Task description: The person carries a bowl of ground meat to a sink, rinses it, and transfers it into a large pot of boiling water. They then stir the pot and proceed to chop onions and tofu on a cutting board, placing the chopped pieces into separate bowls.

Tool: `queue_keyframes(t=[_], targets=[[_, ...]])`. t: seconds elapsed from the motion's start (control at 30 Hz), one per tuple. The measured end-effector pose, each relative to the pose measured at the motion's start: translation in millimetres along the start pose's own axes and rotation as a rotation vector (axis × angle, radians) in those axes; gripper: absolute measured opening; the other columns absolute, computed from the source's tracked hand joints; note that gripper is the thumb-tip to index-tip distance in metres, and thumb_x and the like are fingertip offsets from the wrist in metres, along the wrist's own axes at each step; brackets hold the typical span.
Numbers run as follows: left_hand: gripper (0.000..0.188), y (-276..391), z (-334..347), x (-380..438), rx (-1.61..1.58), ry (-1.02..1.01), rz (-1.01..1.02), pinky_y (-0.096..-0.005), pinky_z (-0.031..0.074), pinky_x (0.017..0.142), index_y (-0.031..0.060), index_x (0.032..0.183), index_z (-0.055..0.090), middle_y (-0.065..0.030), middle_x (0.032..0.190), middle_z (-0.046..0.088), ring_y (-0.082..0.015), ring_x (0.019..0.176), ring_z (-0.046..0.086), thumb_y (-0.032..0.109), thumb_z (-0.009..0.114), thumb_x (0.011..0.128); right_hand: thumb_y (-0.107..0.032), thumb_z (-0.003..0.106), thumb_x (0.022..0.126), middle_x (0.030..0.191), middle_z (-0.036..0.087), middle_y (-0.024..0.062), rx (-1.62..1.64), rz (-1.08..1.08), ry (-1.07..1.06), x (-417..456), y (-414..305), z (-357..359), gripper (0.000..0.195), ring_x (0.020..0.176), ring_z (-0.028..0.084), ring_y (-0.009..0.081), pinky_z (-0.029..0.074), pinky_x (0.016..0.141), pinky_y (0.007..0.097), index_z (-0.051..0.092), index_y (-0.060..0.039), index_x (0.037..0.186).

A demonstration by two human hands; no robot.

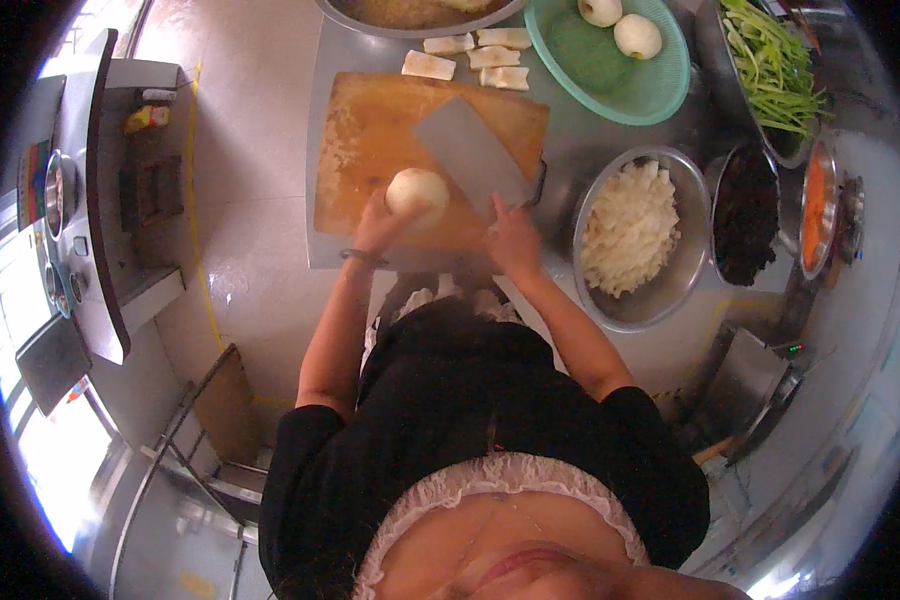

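Observation:
My left hand (384, 225) grips a round, pale peeled vegetable (417, 190) at the lower middle of a wooden cutting board (360, 127). My right hand (513, 238) holds a wide-bladed cleaver (474, 150) at its handle end, the forefinger laid on the blade. The blade lies flat-looking over the board's right part and points up and left, apart from the vegetable. Beyond the board's far edge are several pale cut pieces (428, 65) with brownish marks. Most of the cleaver's handle is hidden by my right hand.
A green plastic basket (680, 75) holds two peeled round vegetables (637, 37). At right stand a steel bowl (701, 262) of pale slices (631, 229), a container of dark food (746, 217), a bowl of orange food (816, 202) and a tray of green stalks (772, 82). Another steel bowl (420, 32) stands beyond the board.

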State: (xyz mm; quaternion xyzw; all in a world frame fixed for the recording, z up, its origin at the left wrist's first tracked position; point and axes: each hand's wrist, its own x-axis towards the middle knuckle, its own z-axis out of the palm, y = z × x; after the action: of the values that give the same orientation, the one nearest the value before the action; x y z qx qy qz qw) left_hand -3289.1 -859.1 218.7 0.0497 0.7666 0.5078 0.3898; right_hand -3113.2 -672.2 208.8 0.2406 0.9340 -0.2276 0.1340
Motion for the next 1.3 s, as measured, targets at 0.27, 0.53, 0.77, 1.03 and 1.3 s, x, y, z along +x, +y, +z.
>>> queue_keyframes(t=[0.27,0.53,0.77,1.03,1.3], targets=[[0.047,-7,6,10,-0.073,0.006,0.001,-0.0281,0.052,0.062,0.0008,0.112,0.061,-0.0098,0.098,0.066,-0.0156,0.079,0.065,0.037,0.070,0.084,-0.025,0.060,0.087,0.062,0.061,0.0192,0.286,0.021,0.282,-17,-14,-76,0.024,0.060,0.061,0.0391,0.048,0.055,0.0472,0.065,-0.0033,0.095],[0.057,-14,-8,5,-0.084,0.001,-0.114,-0.0261,0.049,0.055,-0.0005,0.116,0.053,-0.0094,0.095,0.063,-0.0143,0.070,0.063,0.046,0.066,0.086,-0.028,0.058,0.090,0.059,0.059,0.0202,0.139,-0.050,0.151,-33,-58,-98,0.028,0.055,0.059,0.0400,0.046,0.051,0.0490,0.064,-0.0032,0.079],[0.069,-26,-12,1,0.064,0.024,-0.041,-0.0326,0.051,0.072,-0.0049,0.117,0.049,-0.0160,0.102,0.063,-0.0194,0.084,0.063,0.051,0.068,0.082,-0.026,0.059,0.089,0.061,0.061,0.0193,0.132,-0.048,0.181,-19,-81,-92,0.027,0.058,0.062,0.0388,0.049,0.054,0.0487,0.066,-0.0032,0.077],[0.068,-29,-7,1,0.035,0.038,-0.014,-0.0350,0.050,0.080,-0.0050,0.117,0.049,-0.0190,0.107,0.062,-0.0252,0.097,0.063,0.050,0.069,0.082,-0.023,0.062,0.087,0.063,0.063,0.0196,0.184,-0.078,0.164,11,-64,-44,0.028,0.060,0.062,0.0376,0.049,0.059,0.0479,0.069,-0.0001,0.072],[0.066,-16,-5,-6,0.099,0.077,-0.009,-0.0372,0.048,0.085,-0.0050,0.117,0.048,-0.0207,0.111,0.061,-0.0274,0.102,0.061,0.048,0.069,0.083,-0.025,0.061,0.087,0.063,0.063,0.0201,0.085,0.015,0.008,0,-91,-65,0.032,0.060,0.063,0.0375,0.050,0.060,0.0474,0.068,-0.0001,0.070]])
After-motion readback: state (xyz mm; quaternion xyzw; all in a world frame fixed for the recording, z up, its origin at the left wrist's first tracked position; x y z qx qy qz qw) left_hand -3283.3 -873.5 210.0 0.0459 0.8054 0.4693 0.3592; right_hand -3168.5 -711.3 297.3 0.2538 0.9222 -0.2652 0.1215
